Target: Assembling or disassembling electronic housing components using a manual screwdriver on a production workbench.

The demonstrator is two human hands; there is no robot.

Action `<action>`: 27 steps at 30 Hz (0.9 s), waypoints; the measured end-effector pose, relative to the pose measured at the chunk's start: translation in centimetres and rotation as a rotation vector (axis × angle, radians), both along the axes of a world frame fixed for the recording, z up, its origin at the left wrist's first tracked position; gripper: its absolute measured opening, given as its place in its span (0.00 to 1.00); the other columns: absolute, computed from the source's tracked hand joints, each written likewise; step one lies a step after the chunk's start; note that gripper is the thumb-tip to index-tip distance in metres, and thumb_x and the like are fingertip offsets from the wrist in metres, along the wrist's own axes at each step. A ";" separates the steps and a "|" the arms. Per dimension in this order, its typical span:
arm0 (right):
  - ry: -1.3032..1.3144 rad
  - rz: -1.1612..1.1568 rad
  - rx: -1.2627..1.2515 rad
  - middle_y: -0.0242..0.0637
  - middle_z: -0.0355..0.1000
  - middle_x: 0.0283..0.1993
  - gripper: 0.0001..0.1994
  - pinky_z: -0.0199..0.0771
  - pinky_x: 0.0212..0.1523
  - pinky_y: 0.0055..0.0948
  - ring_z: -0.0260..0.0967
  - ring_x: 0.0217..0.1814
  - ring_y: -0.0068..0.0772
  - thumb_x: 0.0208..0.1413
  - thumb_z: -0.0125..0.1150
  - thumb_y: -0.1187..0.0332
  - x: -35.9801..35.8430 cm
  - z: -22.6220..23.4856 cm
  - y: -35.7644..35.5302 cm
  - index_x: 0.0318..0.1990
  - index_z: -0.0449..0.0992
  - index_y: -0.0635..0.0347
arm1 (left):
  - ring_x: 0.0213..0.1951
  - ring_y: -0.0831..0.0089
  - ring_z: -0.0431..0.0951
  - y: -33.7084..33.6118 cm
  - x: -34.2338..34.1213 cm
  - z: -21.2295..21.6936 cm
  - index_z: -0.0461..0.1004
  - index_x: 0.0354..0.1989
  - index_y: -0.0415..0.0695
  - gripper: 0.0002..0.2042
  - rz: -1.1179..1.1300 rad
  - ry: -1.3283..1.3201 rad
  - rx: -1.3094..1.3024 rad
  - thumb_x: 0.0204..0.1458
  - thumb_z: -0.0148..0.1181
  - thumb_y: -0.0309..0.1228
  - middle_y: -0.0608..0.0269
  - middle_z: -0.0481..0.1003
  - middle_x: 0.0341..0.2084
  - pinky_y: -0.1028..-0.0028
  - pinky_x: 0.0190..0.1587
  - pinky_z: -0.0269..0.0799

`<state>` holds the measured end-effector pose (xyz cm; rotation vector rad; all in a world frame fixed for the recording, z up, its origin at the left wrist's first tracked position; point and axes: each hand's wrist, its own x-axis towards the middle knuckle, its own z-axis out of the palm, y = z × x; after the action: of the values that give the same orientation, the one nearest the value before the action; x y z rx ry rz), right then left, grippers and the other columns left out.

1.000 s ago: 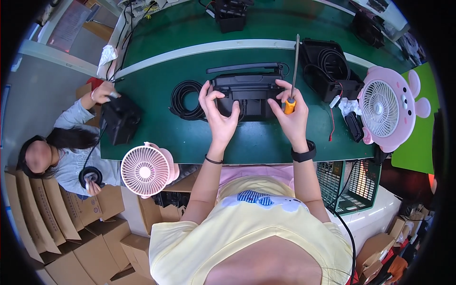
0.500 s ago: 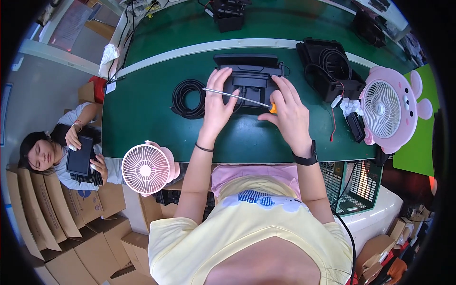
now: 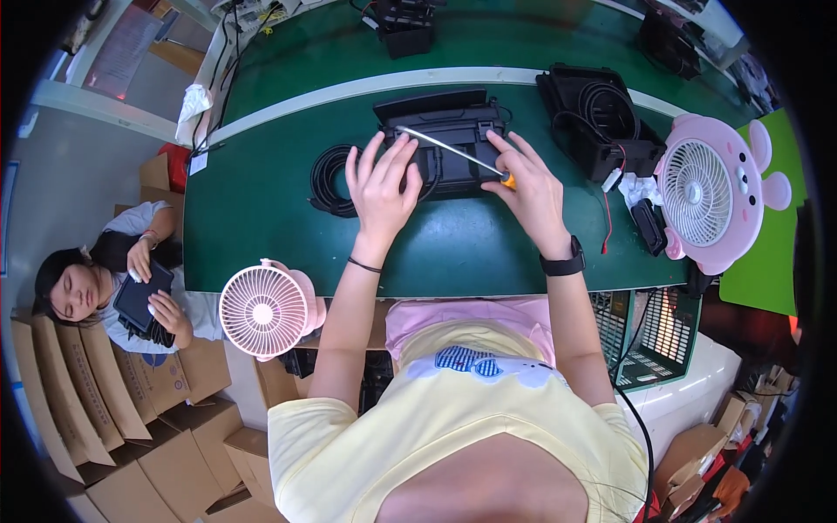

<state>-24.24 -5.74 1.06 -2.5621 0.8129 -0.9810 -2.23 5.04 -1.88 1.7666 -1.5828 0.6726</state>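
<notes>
Gripping an orange-handled screwdriver (image 3: pixel 455 152) in a clenched right hand (image 3: pixel 528 187), the person lays its shaft across the black device (image 3: pixel 445 144), tip pointing up-left toward the device's far left corner. The left hand (image 3: pixel 382 185) rests flat and spread on the device's near left edge, grasping nothing, closest to the tip.

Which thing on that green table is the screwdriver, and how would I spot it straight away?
Start at the green table and find the black box lying between the person's two hands at its middle. The screwdriver lies slantwise across that box, its orange handle in the right hand. It is the only thin, shiny metal rod there; everything around it is black plastic or coiled cable.
</notes>
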 end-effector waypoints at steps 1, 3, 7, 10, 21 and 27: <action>-0.001 -0.001 0.000 0.27 0.74 0.62 0.18 0.77 0.46 0.35 0.72 0.62 0.42 0.42 0.76 0.69 -0.2 -0.3 0.1 0.36 0.69 0.56 | 0.58 0.61 0.74 -0.3 -0.1 0.8 0.82 0.47 0.48 0.14 -0.026 0.018 0.000 0.50 0.64 0.31 0.66 0.80 0.49 0.54 0.63 0.63; -0.150 -0.097 0.010 0.29 0.75 0.60 0.18 0.77 0.47 0.34 0.74 0.57 0.43 0.44 0.76 0.67 -0.2 -1.0 0.6 0.35 0.69 0.57 | 0.56 0.60 0.74 -1.2 -0.2 2.6 0.80 0.48 0.48 0.18 -0.090 0.031 0.037 0.47 0.70 0.35 0.64 0.78 0.48 0.56 0.60 0.65; -0.353 -0.230 0.410 0.37 0.79 0.33 0.17 0.73 0.33 0.33 0.77 0.34 0.41 0.56 0.72 0.62 -1.9 -1.3 3.0 0.34 0.66 0.59 | 0.58 0.55 0.73 -4.3 -0.2 4.3 0.69 0.65 0.50 0.35 -0.300 0.103 0.260 0.46 0.72 0.43 0.57 0.73 0.57 0.57 0.63 0.65; -0.175 -0.293 0.668 0.40 0.76 0.27 0.17 0.71 0.28 0.33 0.76 0.28 0.42 0.59 0.69 0.59 -3.6 -1.0 4.1 0.37 0.66 0.59 | 0.54 0.58 0.77 -6.4 0.8 4.4 0.70 0.65 0.53 0.34 -0.290 0.099 0.392 0.48 0.70 0.46 0.56 0.78 0.52 0.59 0.59 0.70; 0.061 -0.142 0.256 0.44 0.77 0.40 0.20 0.77 0.39 0.42 0.75 0.39 0.47 0.60 0.59 0.73 -4.2 0.2 6.4 0.60 0.70 0.54 | 0.47 0.60 0.80 -8.2 2.3 2.7 0.81 0.48 0.46 0.13 -0.057 0.358 0.020 0.64 0.52 0.35 0.58 0.82 0.44 0.60 0.54 0.69; 0.122 -0.156 0.114 0.40 0.78 0.40 0.19 0.78 0.37 0.38 0.75 0.37 0.42 0.58 0.60 0.74 -2.6 -0.4 6.7 0.58 0.74 0.54 | 0.49 0.60 0.78 -7.5 2.4 1.1 0.82 0.46 0.46 0.14 0.037 0.404 0.052 0.65 0.49 0.35 0.59 0.82 0.43 0.59 0.56 0.67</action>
<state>-26.84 1.01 0.65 -2.5104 1.0841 -0.8005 0.18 -2.44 -0.75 1.8341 -1.3025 0.2671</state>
